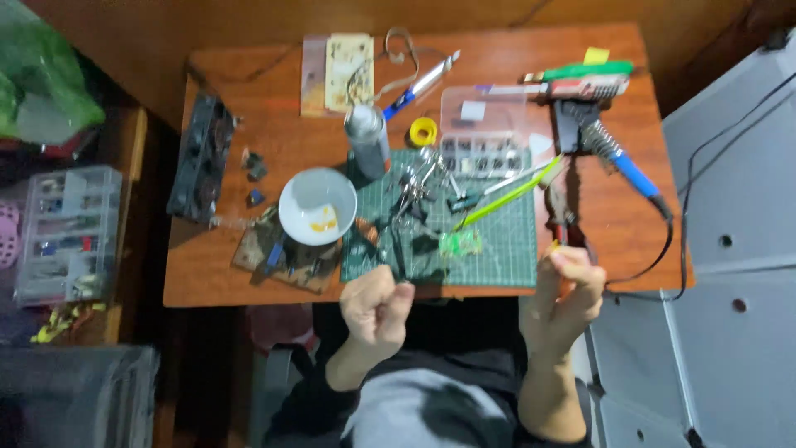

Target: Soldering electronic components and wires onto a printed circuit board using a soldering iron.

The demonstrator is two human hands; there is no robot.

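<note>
The small green board (461,242) lies on the cutting mat (497,249), between the two hands and just beyond them. The left hand (377,307) is curled into a loose fist at the table's (224,274) near edge, holding nothing visible. The right hand (568,286) is closed too, by the pliers (562,211); whether it pinches something is blurred. A white bowl (317,206) sits left of the mat.

A white bowl (317,206) stands near the bench's (224,282) front left, beside a green cutting mat (506,249). A blue-handled soldering iron (618,158) rests toward the right edge. A clear parts box (485,124) and yellow tape roll (423,131) lie mid-bench; a black block (201,158) sits at the left edge.
</note>
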